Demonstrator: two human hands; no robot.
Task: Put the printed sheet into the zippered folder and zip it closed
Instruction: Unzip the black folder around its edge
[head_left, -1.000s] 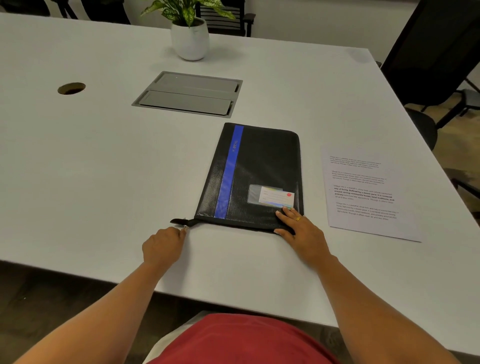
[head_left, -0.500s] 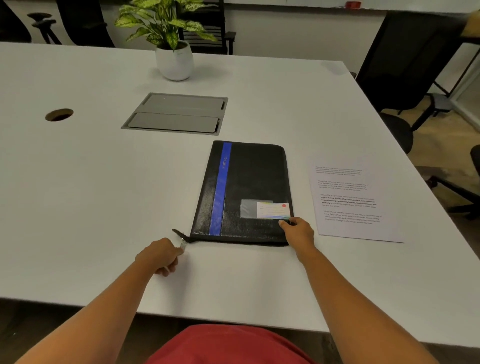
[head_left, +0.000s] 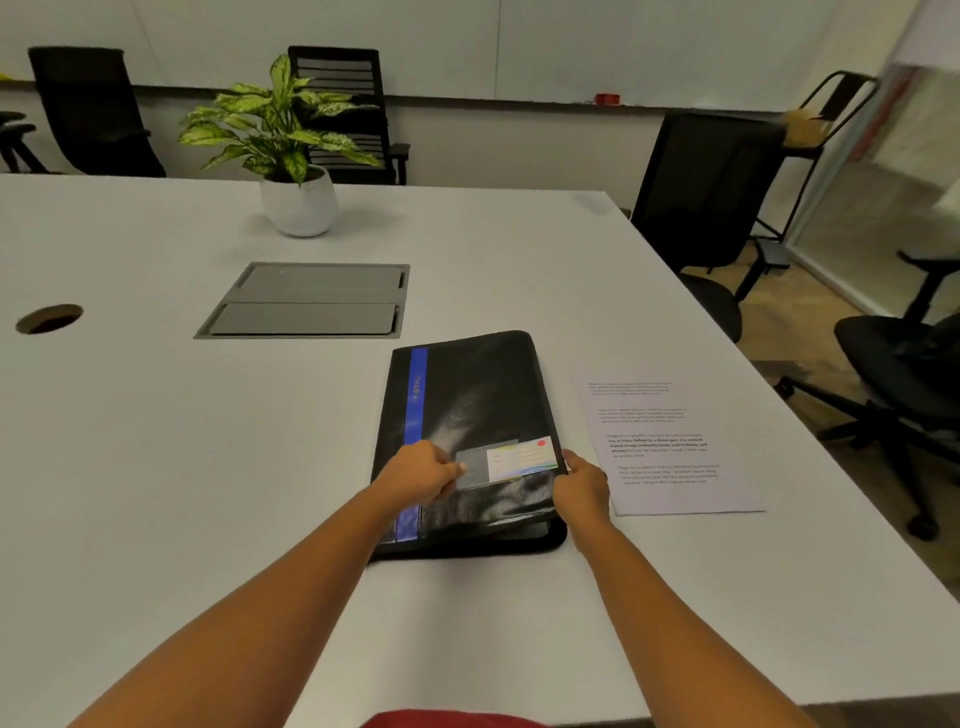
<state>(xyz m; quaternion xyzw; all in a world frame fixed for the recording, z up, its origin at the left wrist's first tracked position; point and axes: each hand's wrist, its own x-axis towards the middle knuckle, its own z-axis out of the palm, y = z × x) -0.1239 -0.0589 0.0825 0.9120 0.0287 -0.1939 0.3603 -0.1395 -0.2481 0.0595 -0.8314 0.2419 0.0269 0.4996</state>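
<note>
While the sheet (head_left: 670, 447) lay at centre right, left hand (head_left: 423, 470) gripped the folder (head_left: 467, 395) cover, right hand (head_left: 582, 486) clasped its edge.

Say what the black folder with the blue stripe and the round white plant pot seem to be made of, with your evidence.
Black folder with the blue stripe: likely faux leather or coated fabric; soft sheen, fine grain, cover bends. Round white plant pot: probably glazed ceramic, possibly plastic; smooth, evenly white.
</note>
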